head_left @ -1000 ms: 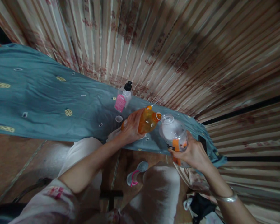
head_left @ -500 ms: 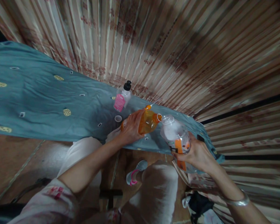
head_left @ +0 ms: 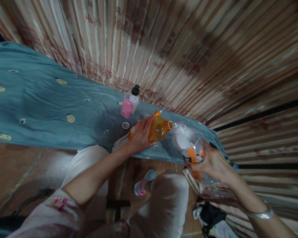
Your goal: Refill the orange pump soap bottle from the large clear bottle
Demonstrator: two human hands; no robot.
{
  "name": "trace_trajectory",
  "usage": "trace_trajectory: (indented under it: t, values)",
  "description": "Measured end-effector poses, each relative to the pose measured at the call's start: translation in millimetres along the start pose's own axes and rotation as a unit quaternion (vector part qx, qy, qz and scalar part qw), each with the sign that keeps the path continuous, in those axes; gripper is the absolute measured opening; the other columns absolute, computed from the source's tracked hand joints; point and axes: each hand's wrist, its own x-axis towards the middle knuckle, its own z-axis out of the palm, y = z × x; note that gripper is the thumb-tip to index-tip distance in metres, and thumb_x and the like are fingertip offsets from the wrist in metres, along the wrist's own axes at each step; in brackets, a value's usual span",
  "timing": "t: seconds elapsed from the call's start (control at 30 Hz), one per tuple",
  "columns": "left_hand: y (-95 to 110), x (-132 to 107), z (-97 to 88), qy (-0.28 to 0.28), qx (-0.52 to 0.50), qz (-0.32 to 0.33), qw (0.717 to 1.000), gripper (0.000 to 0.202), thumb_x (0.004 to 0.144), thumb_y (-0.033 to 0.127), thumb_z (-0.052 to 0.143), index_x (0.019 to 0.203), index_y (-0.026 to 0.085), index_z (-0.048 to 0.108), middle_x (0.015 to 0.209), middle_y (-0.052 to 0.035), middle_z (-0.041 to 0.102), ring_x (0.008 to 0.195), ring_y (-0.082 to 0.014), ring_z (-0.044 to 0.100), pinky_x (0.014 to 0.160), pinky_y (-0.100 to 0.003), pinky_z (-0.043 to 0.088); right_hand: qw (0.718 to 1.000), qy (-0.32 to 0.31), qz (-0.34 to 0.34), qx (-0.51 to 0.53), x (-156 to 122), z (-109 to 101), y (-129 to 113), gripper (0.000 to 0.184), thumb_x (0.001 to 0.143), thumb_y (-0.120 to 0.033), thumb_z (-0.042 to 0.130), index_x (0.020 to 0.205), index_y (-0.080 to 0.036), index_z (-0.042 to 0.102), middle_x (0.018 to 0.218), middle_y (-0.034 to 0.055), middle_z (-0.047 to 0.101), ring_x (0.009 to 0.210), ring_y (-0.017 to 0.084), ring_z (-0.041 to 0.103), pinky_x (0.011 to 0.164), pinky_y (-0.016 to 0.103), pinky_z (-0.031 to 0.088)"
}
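Observation:
My left hand (head_left: 140,134) is wrapped round an orange bottle (head_left: 159,128) tipped sideways, its open neck pointing right. That neck touches the mouth of a clear plastic bottle (head_left: 190,143) with an orange label, which my right hand (head_left: 212,162) grips from below, tilted toward the orange one. Both bottles are held over the near edge of a table covered with a teal cloth (head_left: 52,102). A small white cap (head_left: 125,125) lies on the cloth just left of my left hand.
A clear pump bottle (head_left: 130,102) with a pink label and black top stands on the cloth behind the cap. A striped curtain (head_left: 188,49) hangs right behind the table. My knees in white trousers (head_left: 169,205) and a shoe (head_left: 145,183) are below.
My right hand with the clear bottle has shifted slightly right and down. The orange bottle stays at the clear bottle's mouth. The view has drifted a little.

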Motion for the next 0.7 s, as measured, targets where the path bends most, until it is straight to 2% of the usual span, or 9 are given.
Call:
trace_trajectory:
  t: [0.23, 0.43, 0.7]
  values:
    - [1, -2, -1.4, -0.022, 0.001, -0.018, 1.000, 0.118, 0.078, 0.026, 0.090, 0.176, 0.018, 0.025, 0.169, -0.0247, 0.052, 0.156, -0.0454, 0.053, 0.130, -0.066, 0.047, 0.999, -0.020, 0.004, -0.027, 0, -7, -3, 0.064, 0.057, -0.055, 0.075, 0.112, -0.022, 0.068, 0.065, -0.0016, 0.068, 0.058, 0.026, 0.064, 0.060, 0.037, 0.050]
    - [1, -3, -0.2, -0.014, -0.012, -0.012, 1.000, 0.120, 0.078, 0.022, 0.090, 0.176, 0.022, 0.022, 0.170, -0.0236, 0.051, 0.157, -0.0451, 0.053, 0.129, -0.069, 0.046, 0.999, -0.013, -0.002, -0.042, -1, -7, 0, 0.062, 0.058, -0.055, 0.073, 0.110, -0.023, 0.066, 0.066, -0.0018, 0.068, 0.059, 0.025, 0.065, 0.060, 0.035, 0.049]
    - [0, -3, 0.4, -0.025, 0.012, -0.009, 1.000, 0.117, 0.079, 0.023, 0.089, 0.175, 0.016, 0.022, 0.170, -0.0263, 0.051, 0.158, -0.0451, 0.052, 0.130, -0.065, 0.045, 0.998, -0.035, -0.009, -0.052, -3, -14, -5, 0.062, 0.062, -0.055, 0.070, 0.113, -0.021, 0.066, 0.069, -0.0006, 0.072, 0.063, 0.027, 0.070, 0.062, 0.035, 0.051]
